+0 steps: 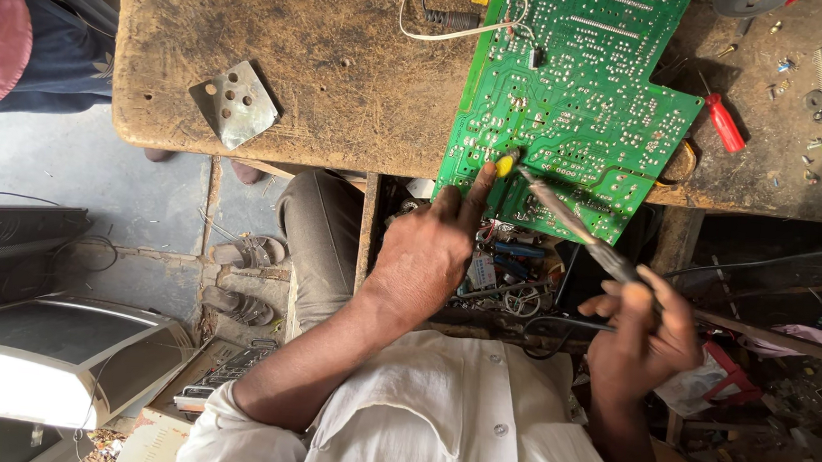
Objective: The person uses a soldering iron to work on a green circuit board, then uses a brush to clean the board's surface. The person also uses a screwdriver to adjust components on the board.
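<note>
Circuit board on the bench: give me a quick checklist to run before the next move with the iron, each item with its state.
1. Green circuit board lies flat, solder side up: ok.
2. Left hand steadies the board edge, fingers around a small yellow part: ok.
3. Right hand grips the soldering iron: ok.
4. Iron tip close by the yellow part: ok.
5. Tip hot: cannot tell.
6. Left fingertips away from the tip: not ok, close.

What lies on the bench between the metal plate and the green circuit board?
In the head view, only bare, scuffed bench lies between the metal plate and the circuit board; a white wire loops farther up.
</note>
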A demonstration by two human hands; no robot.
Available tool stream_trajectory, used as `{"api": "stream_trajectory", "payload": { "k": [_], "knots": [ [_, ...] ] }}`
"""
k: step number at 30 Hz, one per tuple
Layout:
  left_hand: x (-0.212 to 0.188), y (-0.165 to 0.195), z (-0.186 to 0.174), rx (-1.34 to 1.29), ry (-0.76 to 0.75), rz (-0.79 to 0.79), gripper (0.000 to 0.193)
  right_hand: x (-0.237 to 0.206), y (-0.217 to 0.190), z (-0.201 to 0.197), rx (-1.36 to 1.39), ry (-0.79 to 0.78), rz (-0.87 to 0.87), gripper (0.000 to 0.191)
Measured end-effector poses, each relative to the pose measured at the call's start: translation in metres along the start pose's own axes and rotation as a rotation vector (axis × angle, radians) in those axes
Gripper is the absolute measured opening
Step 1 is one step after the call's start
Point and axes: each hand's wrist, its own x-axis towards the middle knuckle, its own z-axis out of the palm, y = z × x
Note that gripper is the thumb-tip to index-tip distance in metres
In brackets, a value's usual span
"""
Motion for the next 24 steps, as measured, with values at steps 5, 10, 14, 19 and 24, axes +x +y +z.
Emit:
{"api": "stream_trajectory", "payload": {
  "k": [5, 10, 14, 19, 24],
  "knots": [
    [0.003, -0.011, -0.02, -0.138, -0.044, 0.144, 0.084, 0.006, -0.002, -0.015, 0.086, 0.172, -0.132, 0.019],
    [0.007, -0.012, -0.031, -0.165, -0.176, 0.11, 0.058, 0.006, -0.003, -0.021, 0.087, 0.186, -0.135, 0.021],
    [0.005, -0.013, -0.035, -0.255, 0.152, 0.107, 0.051, 0.004, -0.001, -0.022, 0.043, 0.15, -0.133, 0.023],
    [-0.006, -0.025, -0.037, -0.507, -0.285, 0.093, 0.038, -0.002, 0.003, -0.019, 0.134, 0.045, -0.068, 0.02],
    [-0.021, -0.035, -0.03, -0.619, 0.088, -0.026, 0.041, -0.003, 0.007, -0.012, 0.118, 0.009, 0.01, 0.018]
  ]
}}
